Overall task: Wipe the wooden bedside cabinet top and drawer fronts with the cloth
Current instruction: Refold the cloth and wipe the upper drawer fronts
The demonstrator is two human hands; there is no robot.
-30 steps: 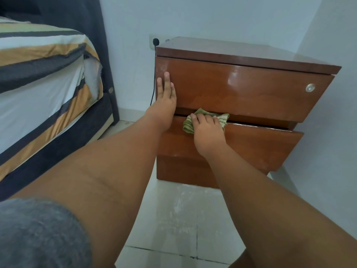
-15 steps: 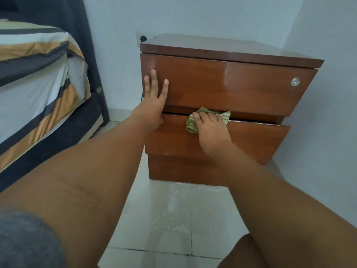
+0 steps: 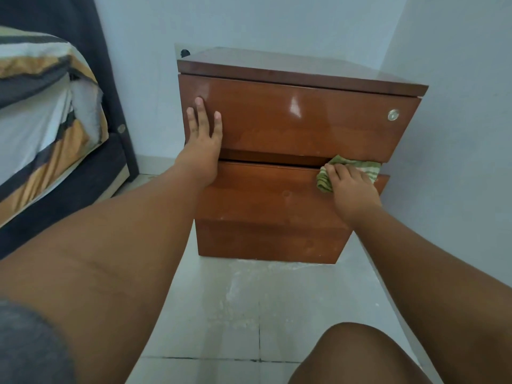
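R hand (image 3: 353,189) pressing cloth (image 3: 349,169) lengthwise along lower drawer (image 3: 263,198) top edge

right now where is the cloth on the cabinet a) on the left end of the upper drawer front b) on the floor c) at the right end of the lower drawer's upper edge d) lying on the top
c: the right hand presses the green striped cloth against the right end of the lower drawer, along its upper edge.

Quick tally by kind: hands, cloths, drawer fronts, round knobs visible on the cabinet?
Hands: 2, left hand flat on the upper drawer front, right hand on the cloth
Cloths: 1, green striped cloth
Drawer fronts: 2, upper and lower drawer front
Round knobs: 1, round knob
Total: 6
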